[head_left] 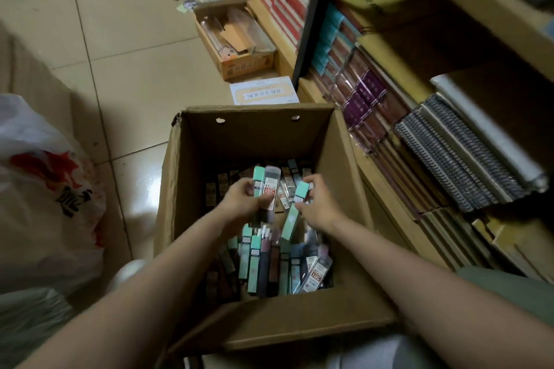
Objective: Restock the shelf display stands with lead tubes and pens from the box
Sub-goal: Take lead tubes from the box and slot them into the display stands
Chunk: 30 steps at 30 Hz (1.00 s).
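Tiled floor is surrounding the cardboard box (192,177) where the left hand (239,202) is clutching several lead tubes (268,189) and the right hand (314,207) is pinching a mint tube (300,192); light, rigid and slick, they are probably best gripped mid-body.

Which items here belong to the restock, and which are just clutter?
In play:
open brown cardboard box
mint-capped lead tubes
left hand, tubes in its grip
right hand, one tube in its grip

Lying about:
white plastic bag
small orange carton
spiral notebooks
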{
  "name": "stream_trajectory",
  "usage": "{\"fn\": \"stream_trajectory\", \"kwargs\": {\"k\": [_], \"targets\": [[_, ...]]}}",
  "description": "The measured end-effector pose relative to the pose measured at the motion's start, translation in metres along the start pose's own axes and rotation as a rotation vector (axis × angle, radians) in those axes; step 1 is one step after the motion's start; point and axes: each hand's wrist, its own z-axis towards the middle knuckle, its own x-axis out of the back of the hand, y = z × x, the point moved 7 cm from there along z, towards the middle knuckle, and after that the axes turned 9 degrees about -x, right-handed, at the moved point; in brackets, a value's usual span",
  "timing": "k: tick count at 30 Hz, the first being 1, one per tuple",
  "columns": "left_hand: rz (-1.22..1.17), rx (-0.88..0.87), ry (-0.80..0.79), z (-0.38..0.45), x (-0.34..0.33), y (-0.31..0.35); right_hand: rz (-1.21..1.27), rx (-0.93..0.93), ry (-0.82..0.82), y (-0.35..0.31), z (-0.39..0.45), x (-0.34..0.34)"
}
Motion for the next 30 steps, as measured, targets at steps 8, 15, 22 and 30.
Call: {"fn": "stream_trajectory", "kwargs": {"k": [8,15,22,30], "targets": [[0.408,-0.321,-0.274,-0.023,-0.023,0.170,0.050,0.362,0.272,-0.128,-0.101,0.147],[0.250,-0.531,-0.369,-0.070,-0.090,0.252,0.054,0.473,0.479,-0.162,-0.196,0.244],[-0.097,-0.520,-0.599,-0.109,-0.155,0.296,-0.071,0.540,0.797,-0.162,-0.291,0.336],[-0.154,-0.488,-0.607,-0.117,-0.187,0.303,-0.128,0.444,1.117,-0.142,-0.341,0.429]]}}
